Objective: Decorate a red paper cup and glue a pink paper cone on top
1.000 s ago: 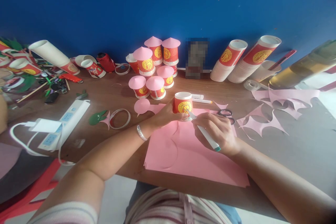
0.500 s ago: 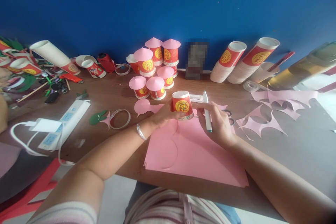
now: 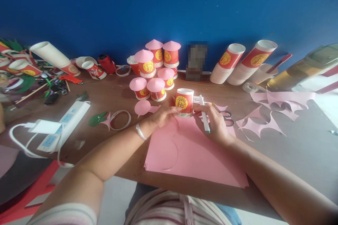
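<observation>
My left hand [image 3: 167, 113] is closed around the left side of a red paper cup [image 3: 185, 99] with a yellow emblem, its white rim uppermost. A white marker [image 3: 204, 114] slants up through my right hand [image 3: 215, 123], its teal end low; those fingers are closed on it close to the cup's lower right side. Whether they touch the cup I cannot tell. Under both hands lies a stack of pink paper [image 3: 195, 158] with curved outlines on its left part. Beyond the cup stand several red cups topped with pink paper cones [image 3: 155, 85].
Scissors [image 3: 228, 119] lie right of my right hand, with pink paper offcuts [image 3: 264, 124] beyond. Stacked paper cups [image 3: 227, 63] lean on the blue wall. Left are a tape roll [image 3: 120, 120], a power strip [image 3: 64, 126] and a heap of craft bits [image 3: 56, 88].
The cup has turned slightly in my left hand and shifted a little right and up. My right hand, with the marker, has moved slightly left. The scissors show more.
</observation>
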`<state>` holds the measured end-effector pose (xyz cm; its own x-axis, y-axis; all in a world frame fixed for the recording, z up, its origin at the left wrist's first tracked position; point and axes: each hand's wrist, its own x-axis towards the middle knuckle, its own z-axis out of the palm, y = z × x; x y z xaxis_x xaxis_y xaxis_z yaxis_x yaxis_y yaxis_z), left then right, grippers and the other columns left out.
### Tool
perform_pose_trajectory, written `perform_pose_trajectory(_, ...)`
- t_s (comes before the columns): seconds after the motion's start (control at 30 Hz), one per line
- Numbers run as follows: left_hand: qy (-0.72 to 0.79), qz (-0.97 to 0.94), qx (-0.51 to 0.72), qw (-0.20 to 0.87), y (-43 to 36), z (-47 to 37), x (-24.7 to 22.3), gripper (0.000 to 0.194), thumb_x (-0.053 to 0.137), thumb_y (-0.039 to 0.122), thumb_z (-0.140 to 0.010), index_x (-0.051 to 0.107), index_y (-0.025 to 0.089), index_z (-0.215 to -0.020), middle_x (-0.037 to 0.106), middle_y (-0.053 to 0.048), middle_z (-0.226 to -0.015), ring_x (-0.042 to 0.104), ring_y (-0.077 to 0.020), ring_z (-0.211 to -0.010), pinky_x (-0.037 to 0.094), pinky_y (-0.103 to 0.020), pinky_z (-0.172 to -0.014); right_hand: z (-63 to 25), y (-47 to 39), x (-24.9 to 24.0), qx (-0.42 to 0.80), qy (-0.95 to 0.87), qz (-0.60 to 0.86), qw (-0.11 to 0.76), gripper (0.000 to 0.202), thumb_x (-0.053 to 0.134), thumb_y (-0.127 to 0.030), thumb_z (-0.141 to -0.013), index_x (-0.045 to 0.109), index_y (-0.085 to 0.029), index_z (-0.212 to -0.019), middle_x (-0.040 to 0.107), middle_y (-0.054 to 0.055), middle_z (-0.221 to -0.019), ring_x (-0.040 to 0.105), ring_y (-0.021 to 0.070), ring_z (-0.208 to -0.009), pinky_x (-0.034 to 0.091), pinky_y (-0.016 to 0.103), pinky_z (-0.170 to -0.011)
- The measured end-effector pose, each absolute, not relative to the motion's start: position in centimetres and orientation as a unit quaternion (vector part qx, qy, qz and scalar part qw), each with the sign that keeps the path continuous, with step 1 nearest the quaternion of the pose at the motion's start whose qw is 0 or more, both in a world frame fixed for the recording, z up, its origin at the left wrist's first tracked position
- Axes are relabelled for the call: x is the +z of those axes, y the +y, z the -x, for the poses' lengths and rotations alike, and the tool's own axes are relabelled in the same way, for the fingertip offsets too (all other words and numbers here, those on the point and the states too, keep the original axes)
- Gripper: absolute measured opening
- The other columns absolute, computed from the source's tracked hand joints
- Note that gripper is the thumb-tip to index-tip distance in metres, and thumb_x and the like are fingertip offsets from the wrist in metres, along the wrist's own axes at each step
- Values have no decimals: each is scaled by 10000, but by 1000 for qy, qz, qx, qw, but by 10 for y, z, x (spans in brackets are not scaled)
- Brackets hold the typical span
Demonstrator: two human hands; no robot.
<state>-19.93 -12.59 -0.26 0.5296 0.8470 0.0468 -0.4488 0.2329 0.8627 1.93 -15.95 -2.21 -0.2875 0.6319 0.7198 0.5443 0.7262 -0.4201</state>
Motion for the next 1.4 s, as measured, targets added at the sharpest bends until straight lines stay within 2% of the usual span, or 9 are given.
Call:
perform_pose_trajectory(0.13, 220, -464, 405, 756, -127, 202, -7, 520, 848, 310, -831, 699, 206, -1318, 807, -113, -1167, 729, -329, -1216, 531, -482, -1083, -19, -160, -23, 61, -809, 350, 469, 259, 632, -119, -977, 598, -267, -1186, 715, 28, -932, 718, 182, -753, 581, 292, -636)
perform_pose_trajectory(0.3, 234, -499, 371, 747, -127, 201, -9, 607, 923, 299, -769, 688, 217, -1322, 806, -105, -1155, 714, -334, -1229, 519, -495, -1085, -18, -161, -25, 55, -806, 342, 479, 264, 641, -132, -988, 601, -273, -1208, 699, 24, -915, 718, 189, -744, 599, 304, -642)
perform_pose_trajectory(0.5, 239, -479, 401, 743, -130, 199, -1, 473, 848, 304, -832, 728, 226, -1283, 817, -89, -1104, 741, -327, -1188, 566, -445, -996, -18, -161, -27, 72, -805, 340, 481, 343, 646, -130, -991, 579, -284, -1289, 701, 27, -939, 726, 202, -781, 624, 339, -699)
perform_pose_trajectory(0.7, 240, -452, 424, 747, -132, 199, 6, 484, 822, 277, -819, 731, 222, -1291, 817, -69, -1110, 757, -323, -1170, 547, -466, -1068, -17, -163, -23, 71, -802, 348, 481, 362, 643, -135, -998, 562, -286, -1317, 712, 28, -943, 729, 201, -792, 630, 351, -722)
perform_pose_trajectory(0.9, 238, -434, 433, 754, -128, 199, -4, 475, 809, 318, -845, 731, 216, -1302, 830, -86, -1119, 754, -334, -1204, 530, -491, -1111, -18, -165, -24, 108, -794, 363, 476, 354, 671, -169, -1001, 557, -285, -1316, 727, 110, -1268, 768, 192, -828, 664, 378, -753)
perform_pose_trajectory(0.97, 238, -432, 439, 751, -127, 199, -6, 482, 815, 317, -847, 726, 211, -1308, 830, -91, -1144, 749, -339, -1224, 527, -498, -1119, -18, -165, -24, 104, -791, 369, 476, 345, 685, -185, -999, 566, -287, -1307, 729, 114, -1300, 769, 198, -829, 661, 382, -743)
perform_pose_trajectory(1.07, 239, -437, 445, 745, -126, 198, -7, 497, 827, 317, -846, 717, 201, -1316, 827, -102, -1177, 748, -345, -1236, 529, -503, -1118, -18, -163, -25, 86, -788, 370, 485, 324, 684, -175, -998, 583, -286, -1285, 747, 92, -1239, 761, 191, -800, 641, 359, -709)
perform_pose_trajectory(1.23, 244, -460, 436, 734, -125, 199, -5, 486, 835, 346, -838, 724, 202, -1289, 823, -103, -1174, 745, -335, -1225, 540, -483, -1088, -18, -159, -28, 32, -784, 370, 497, 322, 666, -146, -995, 602, -290, -1275, 733, 25, -961, 725, 188, -747, 598, 324, -649)
perform_pose_trajectory(1.4, 249, -473, 431, 727, -124, 201, -9, 351, 804, 360, -854, 765, 199, -1164, 819, -85, -1080, 745, -297, -1138, 554, -438, -1019, -18, -159, -30, 21, -786, 370, 494, 251, 633, -139, -998, 651, -282, -1204, 712, 22, -905, 686, 181, -743, 563, 302, -634)
